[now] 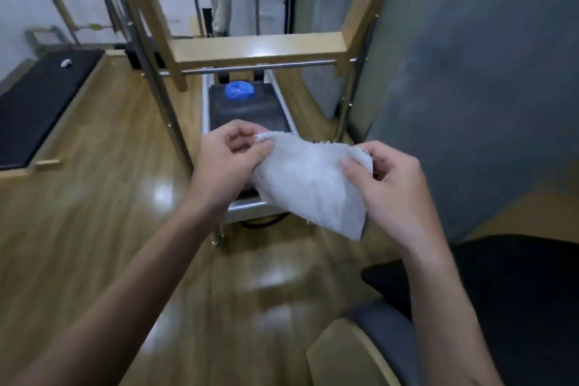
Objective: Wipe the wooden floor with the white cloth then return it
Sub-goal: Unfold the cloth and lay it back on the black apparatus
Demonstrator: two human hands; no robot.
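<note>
Nearest the camera, two bare forearms were seen reaching forward, with a dark padded seat below the right one. The left hand was curled onto the upper left corner of the white cloth, that corner pinched between thumb and fingers; the right hand was likewise closed on the upper right corner, thumb pressed on the front of the fabric. The cloth was thus held spread between the hands, in the air and clear of the wooden floor, its lower edge hanging free below the right hand. Such a hold was judged to serve for opening or folding the cloth; whether wiping was done or yet to come could not be told.

Just beyond the hands a black padded carriage in a pale metal frame was seen, a crumpled blue bag lying at its far end, and a wooden frame standing over it. To the right of the right hand a grey wall closed off movement. To the left of the left hand open glossy floor extended as far as a black mat, giving the widest room for lowering the cloth.
</note>
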